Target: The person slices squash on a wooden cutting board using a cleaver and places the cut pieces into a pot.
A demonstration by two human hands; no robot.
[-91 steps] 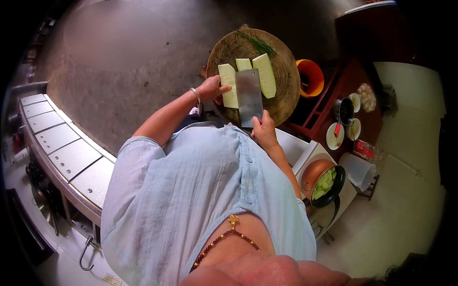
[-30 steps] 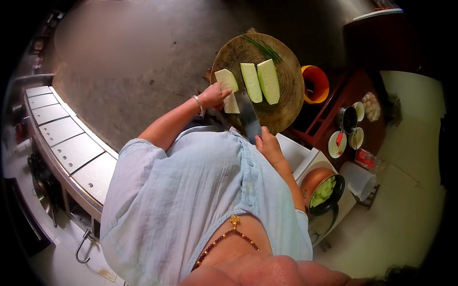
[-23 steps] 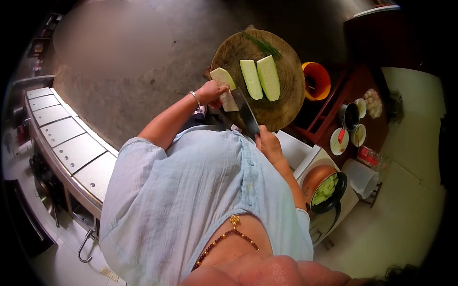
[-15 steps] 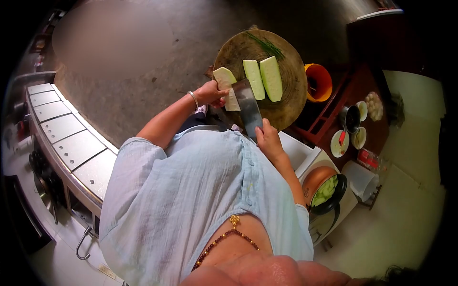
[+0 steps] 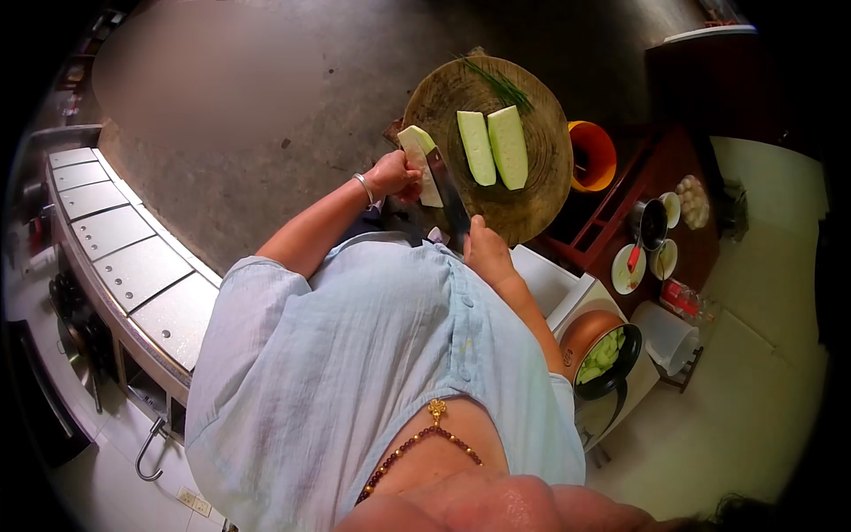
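My left hand [image 5: 396, 175] is closed around a pale green gourd piece [image 5: 429, 188] at the left edge of a round wooden chopping block [image 5: 545, 199]. In my right hand [image 5: 489, 250], the handle of a cleaver [image 5: 449, 197] is gripped. Its dark blade stands steeply tilted along the right side of the held piece; I cannot tell how deep the edge is. Two more long gourd pieces, a narrower one [image 5: 477, 149] and a wider one [image 5: 507, 146], lie side by side on the block. Thin green stalks [image 5: 501, 84] rest at its far edge.
Right of the block stands an orange container [image 5: 594, 156]. Nearer me, a pot [image 5: 592, 324] holds cut green pieces [image 5: 601, 357]. A side table carries a small pan [image 5: 654, 222], a plate [image 5: 628, 269], bowls and eggs [image 5: 693, 201]. A steel-topped counter [image 5: 124, 235] curves along my left.
The cleaver has turned from showing its broad face to nearly edge-on, close against the held gourd piece. My right hand has shifted slightly left and up. My left hand keeps its hold.
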